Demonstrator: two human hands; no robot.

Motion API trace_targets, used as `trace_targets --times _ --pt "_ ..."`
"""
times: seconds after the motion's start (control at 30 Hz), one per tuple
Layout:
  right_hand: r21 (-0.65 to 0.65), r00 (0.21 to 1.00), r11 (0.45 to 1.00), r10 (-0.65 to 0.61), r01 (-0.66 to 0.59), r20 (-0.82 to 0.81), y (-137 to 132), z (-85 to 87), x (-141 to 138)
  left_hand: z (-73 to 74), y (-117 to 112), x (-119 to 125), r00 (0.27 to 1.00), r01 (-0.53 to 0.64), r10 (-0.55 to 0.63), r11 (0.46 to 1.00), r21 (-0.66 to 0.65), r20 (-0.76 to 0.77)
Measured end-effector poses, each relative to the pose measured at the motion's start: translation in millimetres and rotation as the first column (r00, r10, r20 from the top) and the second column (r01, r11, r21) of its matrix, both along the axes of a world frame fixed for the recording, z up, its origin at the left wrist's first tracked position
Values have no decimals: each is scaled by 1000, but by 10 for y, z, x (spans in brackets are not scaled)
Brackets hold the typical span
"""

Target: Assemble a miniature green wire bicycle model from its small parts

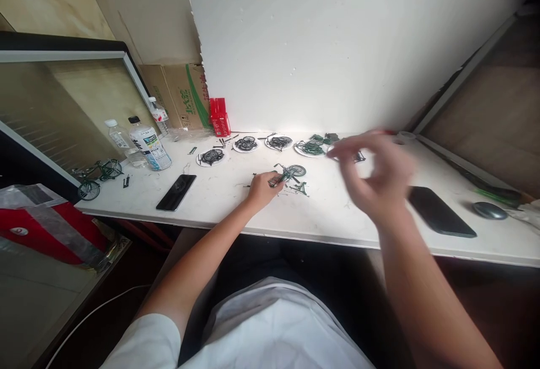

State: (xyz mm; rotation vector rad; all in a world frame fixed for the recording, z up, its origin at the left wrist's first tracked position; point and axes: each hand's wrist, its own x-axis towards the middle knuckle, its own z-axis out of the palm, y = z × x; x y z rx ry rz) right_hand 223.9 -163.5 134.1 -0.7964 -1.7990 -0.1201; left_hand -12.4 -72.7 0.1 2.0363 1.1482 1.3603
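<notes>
My left hand point(265, 185) is closed on a small dark green model bicycle point(289, 173), just above the white table. One spoked wheel and a handlebar stick out past my fingers; the rest is partly covered by the hand. Close to it on the table lies a loose green frame piece point(300, 189). My right hand point(377, 175) is raised at the right, smeared by motion, in front of the rightmost dish of parts. Whether its fingers pinch anything cannot be made out.
Several white dishes point(199, 160) of dark and green bicycle parts line the back. A finished model bicycle point(99, 179) stands far left, near bottles point(152, 147) and a phone point(176, 192). At right lie a black flat pad point(441, 211) and a mouse point(489, 210).
</notes>
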Motion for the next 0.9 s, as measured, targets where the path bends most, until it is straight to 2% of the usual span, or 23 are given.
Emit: trace_targets --times 0.07,0.13,0.17,0.23,0.3,0.43,0.53,0.63,0.77,0.9 --pt "-151 993 989 11 7 118 223 -145 -72 -1 4 -3 1000 -16 16 1000 -4 5" --pt "-334 965 940 28 63 261 452 -348 -148 -11 20 -6 999 -42 43 999 -16 25" --pt "-384 949 918 26 102 315 547 -454 -183 -18 33 -6 998 -54 55 998 -28 40" --pt "-426 919 890 17 166 394 675 -639 -244 -33 60 -6 994 -70 74 996 -51 78" --pt "-422 899 886 11 195 438 729 -773 -294 -42 81 -5 990 -76 84 995 -70 112" --pt "-453 947 886 60 95 317 769 -959 -364 -38 83 -5 984 -33 50 994 -104 172" --pt "-462 986 885 31 49 165 819 -1104 -402 -38 77 -4 984 -14 31 995 -101 176" --pt "-437 996 899 19 21 88 858 -1226 -424 -54 89 1 981 -9 28 995 -100 190" --pt "-427 998 902 -67 62 2 863 -1285 -412 -78 113 8 977 1 23 994 -114 210" --pt "-451 995 888 -94 92 17 862 -1276 -390 -88 120 6 980 7 17 993 -120 200"
